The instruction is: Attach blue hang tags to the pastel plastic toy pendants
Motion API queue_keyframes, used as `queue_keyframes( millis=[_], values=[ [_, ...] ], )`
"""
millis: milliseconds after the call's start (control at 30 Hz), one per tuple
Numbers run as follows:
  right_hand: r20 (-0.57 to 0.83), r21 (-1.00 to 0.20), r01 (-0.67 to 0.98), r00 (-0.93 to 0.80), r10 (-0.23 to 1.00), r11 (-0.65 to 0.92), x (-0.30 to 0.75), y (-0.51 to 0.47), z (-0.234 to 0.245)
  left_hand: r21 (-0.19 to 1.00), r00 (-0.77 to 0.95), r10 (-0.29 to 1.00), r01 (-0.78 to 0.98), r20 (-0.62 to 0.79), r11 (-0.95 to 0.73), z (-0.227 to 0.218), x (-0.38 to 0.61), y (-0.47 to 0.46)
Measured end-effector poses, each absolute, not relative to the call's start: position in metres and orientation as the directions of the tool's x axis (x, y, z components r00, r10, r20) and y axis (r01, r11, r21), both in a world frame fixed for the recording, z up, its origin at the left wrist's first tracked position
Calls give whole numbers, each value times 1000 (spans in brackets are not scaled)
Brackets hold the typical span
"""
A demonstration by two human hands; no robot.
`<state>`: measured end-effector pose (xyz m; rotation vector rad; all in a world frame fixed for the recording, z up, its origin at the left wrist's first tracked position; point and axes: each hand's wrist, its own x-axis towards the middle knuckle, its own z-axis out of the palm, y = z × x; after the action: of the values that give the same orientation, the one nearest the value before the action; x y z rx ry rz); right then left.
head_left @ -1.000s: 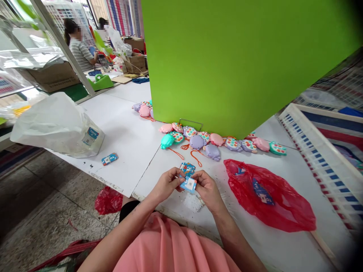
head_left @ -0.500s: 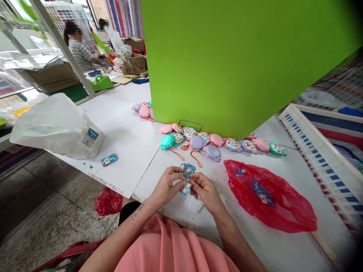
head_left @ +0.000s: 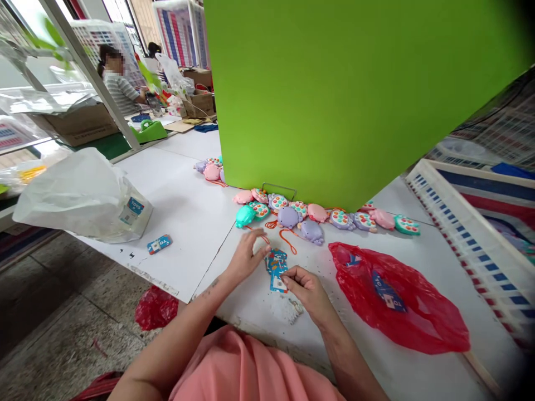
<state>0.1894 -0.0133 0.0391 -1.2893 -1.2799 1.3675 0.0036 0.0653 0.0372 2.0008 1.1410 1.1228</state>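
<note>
My left hand (head_left: 247,255) is open, thumb and forefinger apart, above the table beside the orange cord of a teal animal-shaped toy (head_left: 244,216). My right hand (head_left: 304,285) is closed in a pinch at the right edge of a blue and white card tag (head_left: 277,282). Other blue tags (head_left: 276,259) lie just behind that one. Below my right hand is a small heap of thin white pieces (head_left: 286,309), too fine to make out. A purple toy (head_left: 288,217) and several others with coloured dots lie in a row beyond my hands.
A large green panel (head_left: 317,106) stands behind the toys. An open red plastic bag (head_left: 430,312) with tags lies right, beside a white crate (head_left: 472,239). At left are a white bag (head_left: 75,195) and a loose tag (head_left: 159,244). A person (head_left: 119,89) sits farther back.
My left hand has let go of the tag and moved up and away towards the toys' cords. My right hand stays at the tag, which is now more exposed.
</note>
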Motion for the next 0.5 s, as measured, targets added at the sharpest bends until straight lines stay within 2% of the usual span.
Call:
queue_keyframes(
  millis=[67,167,267,367,500],
  values=[
    [-133,-989,72,-62,989,-129,194,-16,37,721,168,902,551,397,-420,24,-1,98],
    [-163,-984,70,-18,986,-161,200,-23,39,715,51,967,664,249,-219,5,-9,140],
    [-192,-980,57,0,981,-192,203,-27,42,791,-8,990,602,143,-109,-5,-19,159],
    [-190,-980,64,4,982,-190,206,-27,39,840,-22,992,534,124,-93,-1,-32,156],
    [-102,-988,105,116,988,-115,210,-14,32,886,5,996,456,88,-81,16,-41,121]
  ],
)
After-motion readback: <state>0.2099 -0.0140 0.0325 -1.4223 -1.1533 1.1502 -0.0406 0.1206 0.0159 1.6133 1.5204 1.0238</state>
